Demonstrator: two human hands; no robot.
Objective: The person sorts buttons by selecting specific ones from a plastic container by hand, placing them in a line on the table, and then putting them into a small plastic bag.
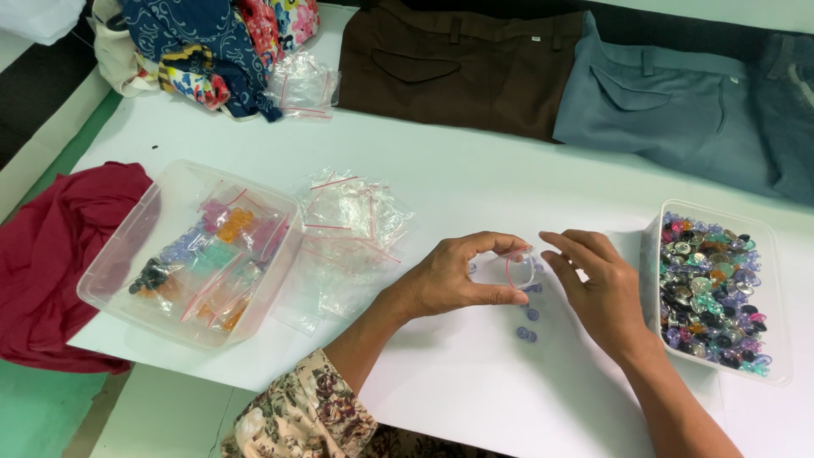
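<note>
Head view: left hand (454,276) pinching a small clear zip bag (517,270) between thumb and forefinger, mouth held wide toward the right hand (602,284), presumably for filling. Right fingers touching the bag's rim, loosely curled, nothing visibly gripped. Just below, a few pale blue buttons (527,324) loose on the white table (475,178), close for picking up. Farther right, tub of mixed buttons (714,288) within easy reach. Left, empty zip bags (352,216) piled beside a tub of filled, colour-sorted bags (199,254).
</note>
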